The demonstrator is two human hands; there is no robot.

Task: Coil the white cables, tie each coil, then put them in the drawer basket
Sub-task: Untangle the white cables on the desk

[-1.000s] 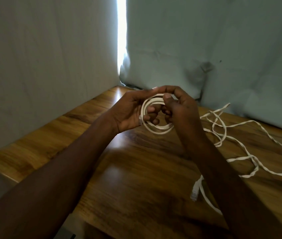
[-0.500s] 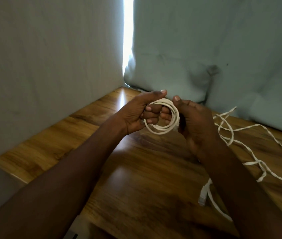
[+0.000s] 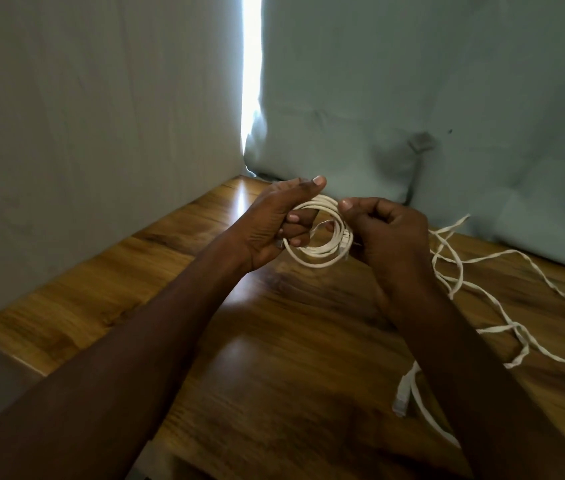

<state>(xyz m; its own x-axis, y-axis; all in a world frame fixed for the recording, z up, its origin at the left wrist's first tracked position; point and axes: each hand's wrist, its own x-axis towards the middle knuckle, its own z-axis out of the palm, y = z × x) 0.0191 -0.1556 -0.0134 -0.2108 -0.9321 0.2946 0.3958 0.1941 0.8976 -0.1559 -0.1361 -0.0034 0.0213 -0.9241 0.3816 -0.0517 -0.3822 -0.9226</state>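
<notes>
Cable coil (image 3: 319,237) sits up off the table (image 3: 274,358), held between my two hands in front of the curtain corner. My left hand (image 3: 274,223) is curled closed through the left side of the loops, thumb laid along the top and fingers hooked inside the ring. My right hand (image 3: 388,233) is closed in a loose fist on the right side, pinching the turns where what looks like a plug end lies against them.

I judge I am at the point of securing this coil. To do it well I would keep the left hand firm so the turns stay stacked, and let only the right hand work the loose end around the bundle, pulling it snug before letting go; a slack wrap would let the loops spring apart.

On the table to the right lies a loose cable (image 3: 482,296), sprawled in crossing strands, with another plug end (image 3: 402,396) near my right forearm. Those strands lie close under my right arm and could snag as I move. I see no drawer basket here, so I cannot tell where it stands.
</notes>
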